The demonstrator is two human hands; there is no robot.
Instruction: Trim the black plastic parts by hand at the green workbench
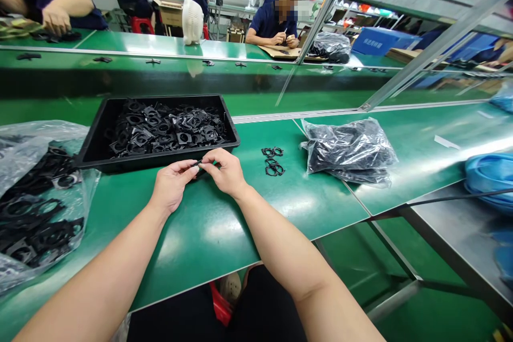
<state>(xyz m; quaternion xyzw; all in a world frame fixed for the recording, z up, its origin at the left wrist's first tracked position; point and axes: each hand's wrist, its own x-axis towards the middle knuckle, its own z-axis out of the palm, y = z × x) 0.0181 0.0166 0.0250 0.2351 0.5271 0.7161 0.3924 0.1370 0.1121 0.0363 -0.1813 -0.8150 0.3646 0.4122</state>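
My left hand (173,181) and my right hand (224,172) meet in front of the black tray (156,159), just above the green table. Between their fingertips is a small black plastic part (196,163), mostly covered by the fingers. Both hands are closed on it in a pinch. Behind them the tray holds a heap of black plastic parts (160,127) with round openings. To the right of my right hand, several black ring-shaped parts (274,169) lie on the table in a small group.
An open clear bag (40,208) of black parts lies at the left. A closed plastic bag (348,149) of dark parts sits at the right. Beyond, black pieces (153,61) lie spaced along a green strip. Co-workers (272,24) sit across. A slanted metal post (436,45) rises at right.
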